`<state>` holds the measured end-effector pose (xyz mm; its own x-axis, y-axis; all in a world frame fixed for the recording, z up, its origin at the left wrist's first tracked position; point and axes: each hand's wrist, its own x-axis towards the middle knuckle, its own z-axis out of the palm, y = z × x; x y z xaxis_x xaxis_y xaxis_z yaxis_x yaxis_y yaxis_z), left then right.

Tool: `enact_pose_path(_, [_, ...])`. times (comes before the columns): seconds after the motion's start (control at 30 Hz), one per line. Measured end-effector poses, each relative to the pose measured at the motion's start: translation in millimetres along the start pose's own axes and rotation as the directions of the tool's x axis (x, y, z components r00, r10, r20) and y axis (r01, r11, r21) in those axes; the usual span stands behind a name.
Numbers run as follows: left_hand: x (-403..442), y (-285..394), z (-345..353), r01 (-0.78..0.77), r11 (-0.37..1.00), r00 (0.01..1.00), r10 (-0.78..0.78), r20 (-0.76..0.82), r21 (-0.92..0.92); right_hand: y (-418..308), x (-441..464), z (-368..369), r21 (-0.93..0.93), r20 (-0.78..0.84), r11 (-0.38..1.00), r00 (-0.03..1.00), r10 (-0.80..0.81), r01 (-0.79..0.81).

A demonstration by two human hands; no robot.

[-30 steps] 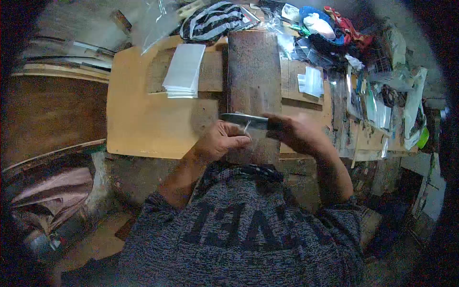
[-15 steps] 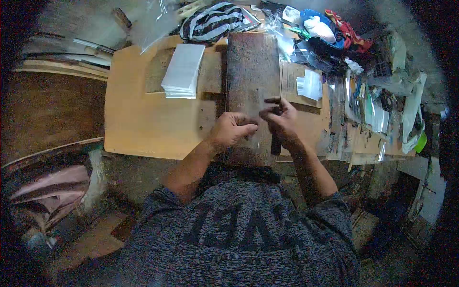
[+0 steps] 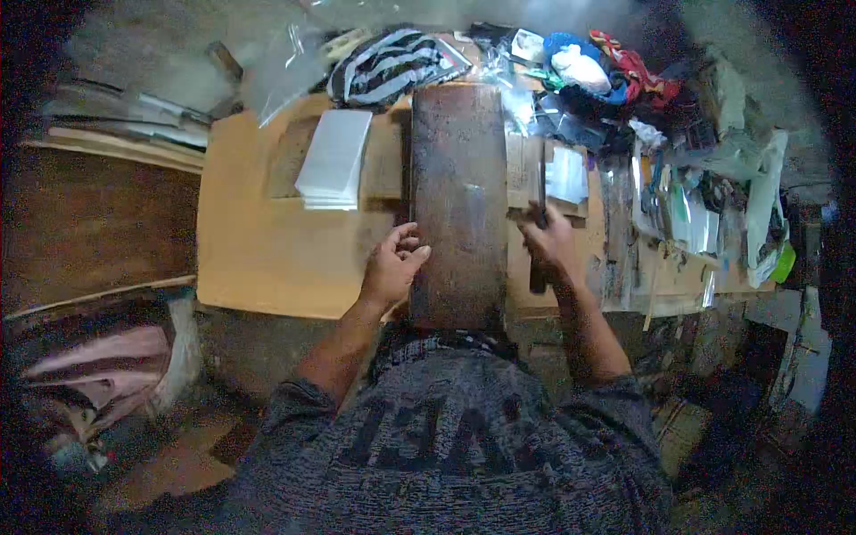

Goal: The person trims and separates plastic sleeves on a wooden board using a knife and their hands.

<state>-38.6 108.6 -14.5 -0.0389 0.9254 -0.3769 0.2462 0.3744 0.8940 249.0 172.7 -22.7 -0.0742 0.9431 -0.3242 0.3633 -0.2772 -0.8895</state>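
A long dark wooden board [image 3: 456,214] runs away from my body across the bench. My left hand [image 3: 392,266] is at its left edge, fingers loosely curled and apart, with nothing in them. To the right of the board, my right hand [image 3: 550,239] is closed around a dark narrow bar [image 3: 539,275] that points up and down the view. Motion blur hides the exact kind of this bar. A stack of white sheets [image 3: 335,160] lies left of the board. Smaller clear-white sheets [image 3: 565,175] lie beyond my right hand.
The yellowish bench top [image 3: 259,250] spreads to the left. A black-and-white striped bag [image 3: 388,67] and a heap of coloured cloth and plastic [image 3: 580,71] crowd the back. Tools and scraps [image 3: 682,201] line the right side. Wooden strips [image 3: 116,147] lie far left.
My hands, close together over the board before, have moved apart. The left went to the board's left edge, the right to its right side with the dark bar. The view has shifted slightly.
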Motion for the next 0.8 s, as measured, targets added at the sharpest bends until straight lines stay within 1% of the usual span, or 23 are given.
enact_pose_path(0.03, [4.5,3.9,-0.5,-0.027,0.998,1.0,0.027,-0.006,0.057,8.9,-11.9,-6.1,0.165,0.052,0.985,0.998,0.04,-0.048])
enact_pose_path(0.1, [19.1,7.3,3.2,-0.077,0.993,0.997,0.078,-0.008,0.087,-2.3,-46.5,-9.7,0.413,-0.017,0.885,0.97,0.242,-0.214])
enact_pose_path(0.17, [35.3,19.4,10.7,-0.131,0.984,0.991,0.132,-0.006,0.118,25.9,-65.9,-27.2,0.401,0.146,0.858,0.947,0.287,-0.322])
enact_pose_path(0.23, [53.3,43.3,19.8,-0.252,0.928,0.967,0.253,0.032,0.275,34.8,-90.3,-34.1,0.24,0.128,0.931,0.96,0.25,-0.275])
enact_pose_path(0.27, [65.3,49.9,26.6,-0.266,0.924,0.963,0.266,0.038,0.274,35.4,-98.9,-38.9,0.243,0.116,0.933,0.963,0.243,-0.264])
enact_pose_path(0.33, [89.6,62.9,44.3,-0.401,0.807,0.907,0.415,0.067,0.433,23.4,-115.3,-50.6,0.331,0.149,0.883,0.943,0.299,-0.332])
enact_pose_path(0.37, [100.5,69.8,53.8,-0.407,0.805,0.905,0.419,0.072,0.431,22.9,-120.0,-54.6,0.333,0.142,0.884,0.944,0.298,-0.33])
enact_pose_path(0.43, [120.8,83.7,75.1,-0.453,0.669,0.873,0.467,0.141,0.59,24.2,-126.6,-61.1,0.456,0.124,0.817,0.934,0.335,-0.353])
enact_pose_path(0.47, [129.0,90.4,87.4,-0.46,0.655,0.861,0.493,0.123,0.6,20.4,-130.4,-65.0,0.436,0.143,0.801,0.91,0.388,-0.41])
enact_pose_path(0.5, [139.9,93.6,98.6,-0.461,0.653,0.861,0.493,0.125,0.601,31.9,-133.3,-66.1,0.439,0.143,0.8,0.91,0.388,-0.41])
enact_pose_path(0.53, [153.0,93.7,109.5,-0.501,0.589,0.825,0.546,0.145,0.634,47.1,-135.4,-65.2,0.346,0.095,0.896,0.96,0.262,-0.279])
enact_pose_path(0.57, [165.7,93.8,120.2,-0.537,0.52,0.785,0.597,0.167,0.664,60.2,-134.4,-67.3,0.241,0.061,0.961,0.99,0.125,-0.136])
enact_pose_path(0.6, [175.8,94.2,130.0,-0.541,0.476,0.768,0.616,0.176,0.694,45.9,-136.0,-70.3,0.205,0.056,0.968,0.989,0.138,-0.147])
enact_pose_path(0.63, [186.4,92.4,140.1,-0.539,0.477,0.77,0.613,0.177,0.695,41.1,-136.6,-72.3,0.207,0.059,0.967,0.988,0.141,-0.151])
enact_pose_path(0.7, [205.0,92.1,157.2,-0.49,0.417,0.757,0.639,0.136,0.766,42.3,-140.4,-75.3,0.28,0.05,0.939,0.98,0.193,-0.199])
enact_pose_path(0.73, [213.3,93.4,162.7,-0.467,0.429,0.786,0.602,0.141,0.773,47.6,-142.3,-76.4,0.283,0.042,0.925,0.967,0.251,-0.253])
enact_pose_path(0.77, [220.5,93.6,167.9,-0.468,0.426,0.789,0.597,0.149,0.774,49.5,-141.7,-79.6,0.29,0.043,0.921,0.965,0.258,-0.259])
enact_pose_path(0.8, [223.5,95.5,172.8,-0.395,0.398,0.822,0.556,0.125,0.828,45.6,-141.9,-83.4,0.278,0.055,0.921,0.962,0.267,-0.272])
